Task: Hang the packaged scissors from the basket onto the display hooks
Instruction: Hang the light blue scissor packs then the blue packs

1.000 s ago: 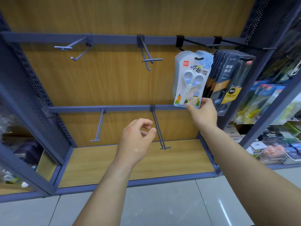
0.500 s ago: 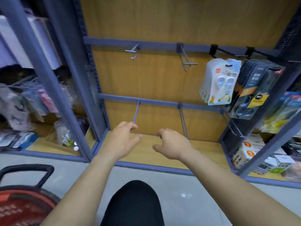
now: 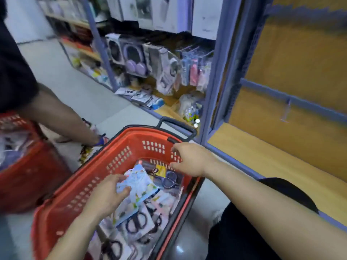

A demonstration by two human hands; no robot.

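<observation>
We are noting left hand (image 3: 107, 196) gripping light-blue scissors pack (image 3: 139, 184), thumb and fingers pinching its near edge. Pack is sitting tilted over pile at centre of red basket (image 3: 62, 199); we cannot tell whether it is touching pile. Right hand (image 3: 191, 160) is hovering at basket's far right rim, fingers loosely spread, grasping nothing. Dark-handled scissors packs (image 3: 135, 225) are lying toward basket's near edge. Display hook (image 3: 286, 111) is hanging well apart, on the right.

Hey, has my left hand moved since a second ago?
Yes. The left hand has left the wooden display bay and gone down leftward into the red basket, gripping a light-blue scissors pack.
</observation>
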